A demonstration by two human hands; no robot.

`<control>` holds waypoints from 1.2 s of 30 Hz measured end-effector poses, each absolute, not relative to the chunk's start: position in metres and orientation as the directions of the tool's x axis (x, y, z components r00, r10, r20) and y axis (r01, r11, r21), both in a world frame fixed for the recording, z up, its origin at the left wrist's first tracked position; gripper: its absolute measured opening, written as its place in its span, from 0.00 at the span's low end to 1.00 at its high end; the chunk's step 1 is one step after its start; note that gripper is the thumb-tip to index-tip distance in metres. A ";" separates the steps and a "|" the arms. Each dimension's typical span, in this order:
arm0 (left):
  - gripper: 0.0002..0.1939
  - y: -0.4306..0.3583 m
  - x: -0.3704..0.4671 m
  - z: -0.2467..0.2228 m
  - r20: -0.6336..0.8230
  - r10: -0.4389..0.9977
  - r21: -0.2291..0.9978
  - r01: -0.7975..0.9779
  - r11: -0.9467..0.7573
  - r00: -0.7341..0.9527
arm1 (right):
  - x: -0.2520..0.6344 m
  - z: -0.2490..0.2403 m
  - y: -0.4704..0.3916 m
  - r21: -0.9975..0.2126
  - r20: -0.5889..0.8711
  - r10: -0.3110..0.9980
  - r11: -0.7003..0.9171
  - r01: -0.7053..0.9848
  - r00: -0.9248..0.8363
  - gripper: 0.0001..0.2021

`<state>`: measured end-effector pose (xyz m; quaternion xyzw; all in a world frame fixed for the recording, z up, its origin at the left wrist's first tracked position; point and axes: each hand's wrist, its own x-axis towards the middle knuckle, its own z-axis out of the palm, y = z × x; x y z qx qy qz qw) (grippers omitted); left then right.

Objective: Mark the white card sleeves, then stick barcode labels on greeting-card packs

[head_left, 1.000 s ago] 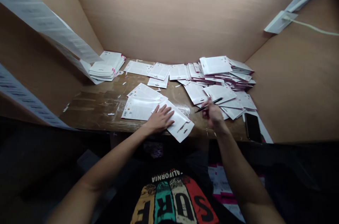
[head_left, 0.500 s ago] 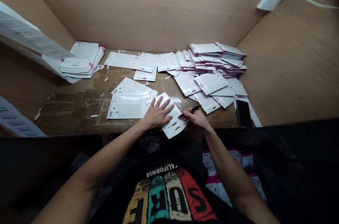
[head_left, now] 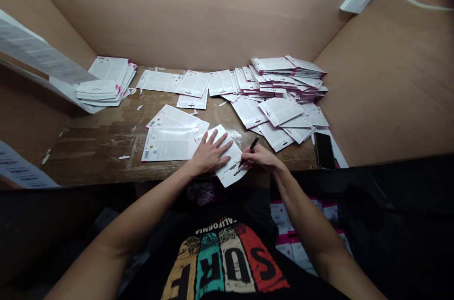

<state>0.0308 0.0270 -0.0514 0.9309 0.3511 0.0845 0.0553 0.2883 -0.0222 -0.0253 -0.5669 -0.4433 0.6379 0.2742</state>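
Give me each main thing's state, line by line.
Nearest white rectangular packet, held down.
Bare left hand, spread on that packet.
Slim black pen, gripped at a slant.
Bare right hand, closed around the pen.
Black rectangular phone, lying flat, screen dark.
Left stack of white packets, fairly neat.
Right pile of white packets, untidy.

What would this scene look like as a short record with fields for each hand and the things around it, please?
Left hand: spread flat on a white packet
Right hand: gripping a black pen
Pen tip: at the packet's slotted end; contact unclear
Beside left hand: overlapping packets
Far left: packet stack
Far right: larger packet pile
Near right edge: dark phone
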 end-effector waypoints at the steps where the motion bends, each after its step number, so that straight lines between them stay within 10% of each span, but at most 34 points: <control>1: 0.33 0.027 0.031 -0.051 0.117 0.660 0.160 0.642 -0.750 0.742 | 0.290 -0.023 -0.022 -0.881 -0.472 0.854 -0.444 0.165 -0.219 0.15; 6: 0.33 0.026 0.029 -0.051 0.121 0.648 0.150 0.631 -0.761 0.752 | 0.284 -0.019 -0.027 -0.902 -0.184 0.952 -0.066 0.426 -0.243 0.11; 12: 0.32 0.029 0.028 -0.049 0.123 0.630 0.135 0.616 -0.776 0.767 | 0.259 -0.017 -0.048 -0.455 -0.123 0.925 0.270 0.849 -0.360 0.06; 18: 0.26 0.013 0.026 -0.026 0.042 0.710 0.138 0.700 -0.701 0.703 | 0.268 0.012 -0.080 -0.893 -0.269 0.463 0.209 0.399 -0.844 0.12; 24: 0.49 -0.033 0.008 -0.032 -0.014 0.618 0.213 0.606 -0.766 0.786 | 0.273 -0.009 -0.084 -0.560 -0.044 0.871 0.384 0.734 -0.489 0.26; 31: 0.18 -0.022 0.001 -0.046 0.090 0.666 0.388 0.590 -0.708 0.740 | 0.249 -0.029 -0.061 -0.438 -0.022 0.981 0.164 0.884 -0.193 0.15; 36: 0.30 -0.033 -0.009 -0.052 0.131 0.562 0.260 0.519 -0.814 0.817 | 0.234 -0.026 -0.065 -0.401 -0.045 0.999 -0.045 0.915 0.029 0.16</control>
